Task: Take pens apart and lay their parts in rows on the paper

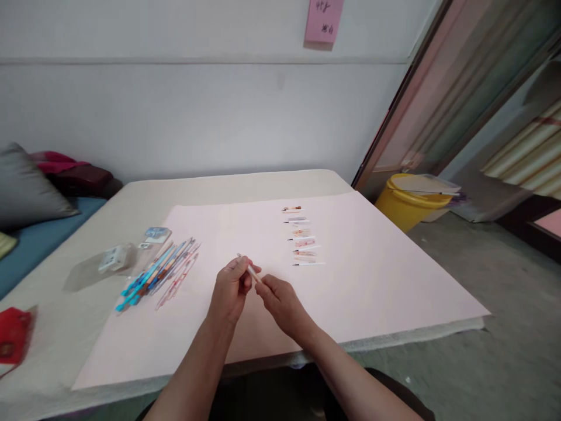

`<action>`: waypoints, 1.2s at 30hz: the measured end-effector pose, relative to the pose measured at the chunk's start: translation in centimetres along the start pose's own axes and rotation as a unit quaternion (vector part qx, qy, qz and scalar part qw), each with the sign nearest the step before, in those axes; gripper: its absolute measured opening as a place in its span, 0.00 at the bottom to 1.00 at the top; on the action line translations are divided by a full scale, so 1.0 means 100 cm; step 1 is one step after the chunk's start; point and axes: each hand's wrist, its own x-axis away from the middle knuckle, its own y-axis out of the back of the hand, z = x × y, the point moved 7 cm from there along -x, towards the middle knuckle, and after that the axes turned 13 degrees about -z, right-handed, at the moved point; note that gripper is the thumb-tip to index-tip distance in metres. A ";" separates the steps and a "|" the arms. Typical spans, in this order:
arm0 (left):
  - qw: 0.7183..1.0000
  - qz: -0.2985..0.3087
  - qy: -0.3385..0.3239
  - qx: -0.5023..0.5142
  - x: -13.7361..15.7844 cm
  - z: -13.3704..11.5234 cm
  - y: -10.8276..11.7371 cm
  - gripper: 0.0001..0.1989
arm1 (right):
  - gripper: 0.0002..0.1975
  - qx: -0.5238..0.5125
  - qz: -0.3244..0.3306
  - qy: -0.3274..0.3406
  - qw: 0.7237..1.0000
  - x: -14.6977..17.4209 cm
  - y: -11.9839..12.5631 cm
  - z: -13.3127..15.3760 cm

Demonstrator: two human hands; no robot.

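Over the middle of the pink sheet, my left hand point(232, 286) is closed round a slim pale pen point(253, 272), whose upper end pokes out above the thumb. From the other side, my right hand point(280, 298) pinches the pen's lower end. Left of my hands lies a pile of pens point(164, 272) in blue, brown and pinkish colours. On the right, several small groups of pen parts point(303, 242) form a column, with thin white refills among them. Whether the held pen is whole cannot be made out.
The pink sheet point(372, 292) covers much of the pale table. A clear plastic bag with a white item point(114, 258) and a small blue-and-white packet point(156, 234) lie at left. A red object point(13, 336) sits near the left edge. A yellow bucket point(405, 204) stands beyond the table's right side.
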 end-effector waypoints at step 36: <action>0.999 0.049 0.021 0.004 0.001 -0.007 -0.003 0.15 | 0.13 -0.132 0.057 -0.100 0.985 0.000 0.004 -0.017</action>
